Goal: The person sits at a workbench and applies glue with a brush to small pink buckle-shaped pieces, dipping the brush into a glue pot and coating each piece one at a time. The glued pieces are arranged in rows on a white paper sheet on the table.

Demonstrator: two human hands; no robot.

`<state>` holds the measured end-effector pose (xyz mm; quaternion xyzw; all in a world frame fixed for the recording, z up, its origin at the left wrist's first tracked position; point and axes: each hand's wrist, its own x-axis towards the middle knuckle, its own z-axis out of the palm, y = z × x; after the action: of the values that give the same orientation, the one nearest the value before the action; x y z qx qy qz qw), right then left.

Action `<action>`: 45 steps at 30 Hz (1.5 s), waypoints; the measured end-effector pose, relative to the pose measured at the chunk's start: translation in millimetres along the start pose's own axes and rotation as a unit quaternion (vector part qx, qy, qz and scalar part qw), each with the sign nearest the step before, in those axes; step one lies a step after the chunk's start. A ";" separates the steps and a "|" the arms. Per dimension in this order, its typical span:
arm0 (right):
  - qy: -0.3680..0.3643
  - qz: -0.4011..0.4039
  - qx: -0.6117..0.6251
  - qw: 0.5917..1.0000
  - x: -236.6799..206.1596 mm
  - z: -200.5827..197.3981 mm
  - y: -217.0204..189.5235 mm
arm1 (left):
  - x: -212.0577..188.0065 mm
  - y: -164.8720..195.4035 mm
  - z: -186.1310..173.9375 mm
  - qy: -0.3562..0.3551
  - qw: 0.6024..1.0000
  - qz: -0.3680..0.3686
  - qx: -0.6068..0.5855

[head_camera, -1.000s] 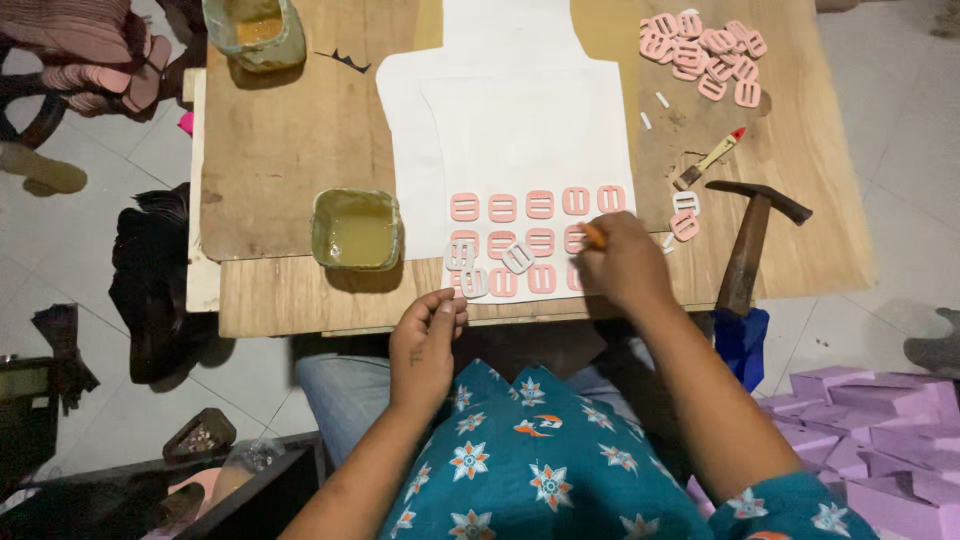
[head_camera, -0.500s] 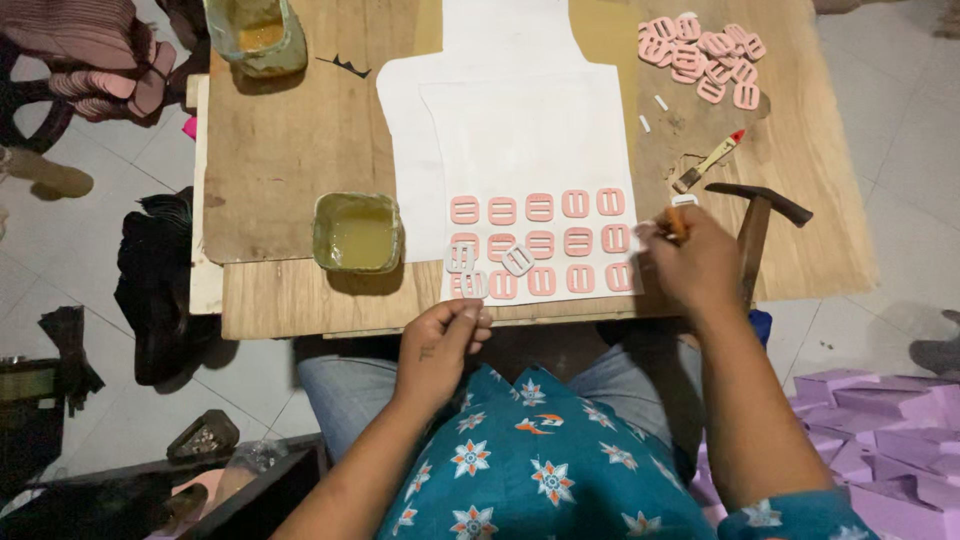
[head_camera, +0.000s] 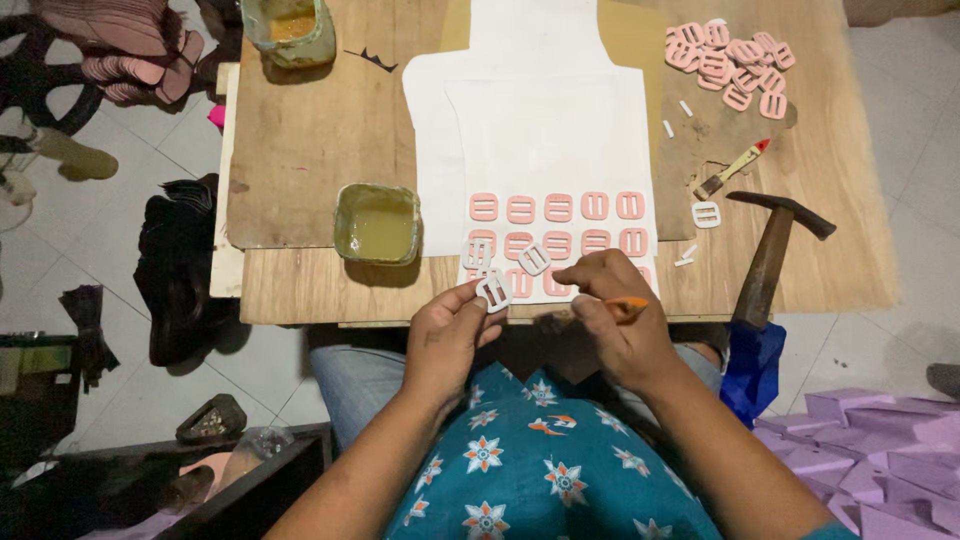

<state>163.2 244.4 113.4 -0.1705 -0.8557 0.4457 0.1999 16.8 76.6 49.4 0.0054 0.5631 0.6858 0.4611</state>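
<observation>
My left hand [head_camera: 445, 335] pinches a small white buckle [head_camera: 493, 291] at the near edge of the wooden table [head_camera: 310, 150]. My right hand [head_camera: 615, 320] sits beside it, gripping a thin orange-handled brush [head_camera: 626, 305] whose tip is hidden. Pink buckles [head_camera: 558, 208] lie in rows on a white paper sheet [head_camera: 540, 110] just beyond both hands. Two more white buckles [head_camera: 533, 258] rest at the left end of those rows.
A green tub of yellowish glue [head_camera: 377, 222] stands left of the sheet, another tub [head_camera: 290, 25] at the far left. A pile of pink buckles [head_camera: 727, 55], a small brush [head_camera: 733, 168], a white buckle [head_camera: 706, 214] and a hammer [head_camera: 770, 255] lie at right. Purple boxes [head_camera: 880, 440] fill the floor.
My right hand drew back from the right side of the table to the near edge with the brush. My left hand lifted the white buckle closer to the table edge.
</observation>
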 end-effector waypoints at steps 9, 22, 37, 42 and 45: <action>-0.024 0.096 0.108 0.989 4.9 15.6 -1.5 | -11.0 5.8 7.3 0.030 0.980 0.097 0.171; -0.136 -0.060 0.085 0.985 -0.8 14.0 -14.9 | -10.0 5.2 6.2 0.022 0.977 0.156 0.143; -0.036 -0.065 0.034 0.997 -2.4 12.0 -20.9 | -5.8 -0.8 4.0 0.003 0.988 0.138 0.061; -0.070 -0.096 0.027 0.993 -7.3 19.9 -22.2 | -1.9 -5.1 6.6 0.007 0.994 0.097 -0.043; -0.064 -0.079 0.057 0.993 -10.0 22.5 -16.5 | -0.8 -6.7 8.3 0.007 0.994 0.089 -0.064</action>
<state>158.8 215.1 113.5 -0.0621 -0.8507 0.4868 0.1882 25.9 82.0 47.7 0.0217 0.5186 0.7587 0.3936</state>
